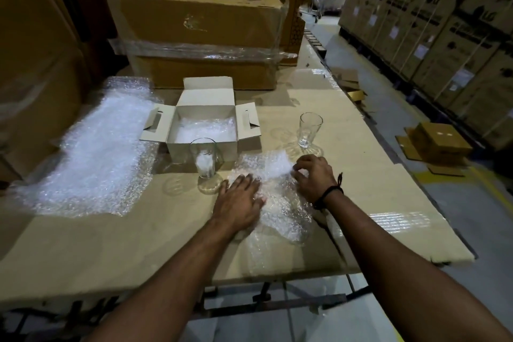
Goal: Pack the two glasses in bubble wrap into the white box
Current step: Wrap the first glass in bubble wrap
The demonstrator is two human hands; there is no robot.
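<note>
The white box stands open at the table's middle, with bubble wrap lining its bottom. One clear glass stands upright just in front of the box. A second clear glass stands upright to the right of it. A small sheet of bubble wrap lies flat in front of the glasses. My left hand presses flat on the sheet's left part with straight fingers. My right hand pinches the sheet's far right edge with curled fingers.
A large sheet of bubble wrap covers the table's left side. A big taped cardboard carton stands behind the white box. The cardboard-covered table ends at the right, beside an aisle with small boxes and stacked cartons.
</note>
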